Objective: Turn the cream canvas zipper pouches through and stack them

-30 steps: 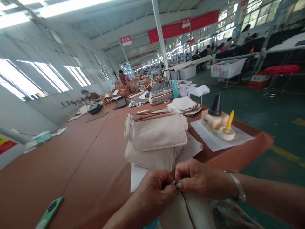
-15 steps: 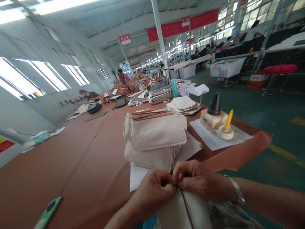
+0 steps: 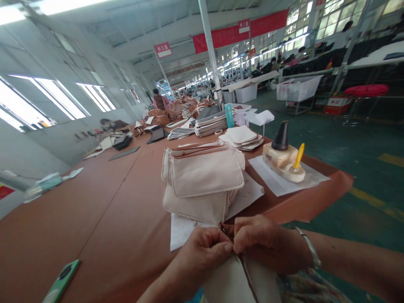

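At the table's near edge, a cream zippered pouch with a brown strip down its middle is between my hands. My left hand pinches its top end from the left, thumb and fingers closed. Close beside it, my right hand grips the same end with curled fingers. A brown folded bit sticks up between the fingertips; its exact shape is partly hidden. Just beyond my hands, a stack of similar cream pouches with brown zipper edges lies on white paper.
A glue pot block with a black cone and a yellow-handled tool sits on paper at the right. A green phone lies at the left on the brown table. Cream pieces and a teal bottle are farther back.
My fingers have shifted at the pouch's top end, and a brown folded bit now shows above them. The pouch stays in both hands. The view has moved slightly.
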A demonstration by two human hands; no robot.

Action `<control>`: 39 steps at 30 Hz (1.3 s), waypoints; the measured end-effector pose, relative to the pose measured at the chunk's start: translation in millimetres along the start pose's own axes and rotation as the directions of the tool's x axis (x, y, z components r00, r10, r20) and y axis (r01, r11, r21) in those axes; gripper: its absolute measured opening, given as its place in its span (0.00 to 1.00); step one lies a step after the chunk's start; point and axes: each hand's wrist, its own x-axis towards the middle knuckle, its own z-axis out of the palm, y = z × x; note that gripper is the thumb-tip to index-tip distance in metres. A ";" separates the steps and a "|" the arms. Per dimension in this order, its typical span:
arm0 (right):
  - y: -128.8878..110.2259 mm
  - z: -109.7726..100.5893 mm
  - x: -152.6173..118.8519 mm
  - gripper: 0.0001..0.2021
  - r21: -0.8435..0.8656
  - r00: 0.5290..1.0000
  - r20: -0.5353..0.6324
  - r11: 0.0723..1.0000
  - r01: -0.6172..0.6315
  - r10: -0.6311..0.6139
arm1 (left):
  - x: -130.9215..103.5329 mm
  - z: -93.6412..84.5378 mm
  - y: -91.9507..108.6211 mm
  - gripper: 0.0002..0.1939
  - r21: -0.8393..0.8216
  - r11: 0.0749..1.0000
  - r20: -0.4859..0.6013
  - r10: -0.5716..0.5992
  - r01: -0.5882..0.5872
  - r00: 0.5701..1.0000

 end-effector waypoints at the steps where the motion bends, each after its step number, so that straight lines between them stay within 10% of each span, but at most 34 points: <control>1: -2.0 -0.6 -1.5 0.06 0.061 0.999 0.004 0.997 -0.042 0.041 | -2.1 0.2 1.0 0.18 0.068 0.997 -0.001 0.039 -0.039 0.999; 5: -11.5 -10.1 1.5 0.16 0.367 0.918 0.023 0.851 -0.375 0.395 | -11.6 3.6 11.3 0.12 0.267 0.958 -0.023 0.111 -0.101 0.994; 9: -19.8 -23.1 16.3 0.21 0.297 0.866 0.186 0.814 -0.500 0.464 | -15.3 7.9 24.6 0.11 0.427 0.889 -0.048 0.201 -0.162 0.978; 17: -9.8 -18.9 16.7 0.09 -0.064 0.978 0.147 0.988 -0.141 0.149 | -15.7 11.0 25.2 0.11 0.408 0.896 -0.078 0.223 -0.173 0.972; 22: -7.8 -24.8 19.5 0.19 0.018 0.931 0.227 0.954 -0.299 0.287 | -13.2 11.3 23.7 0.14 0.440 0.871 -0.094 0.287 -0.218 0.953; 28: -15.8 -30.3 25.8 0.22 0.192 0.887 0.287 0.885 -0.424 0.363 | -20.6 -8.1 33.6 0.17 0.129 0.970 0.131 0.190 -0.207 0.973; 39: -17.2 -28.9 28.5 0.18 0.316 0.883 0.309 0.837 -0.446 0.354 | -8.1 -9.1 7.6 0.11 -0.196 0.980 0.031 -0.017 0.023 0.999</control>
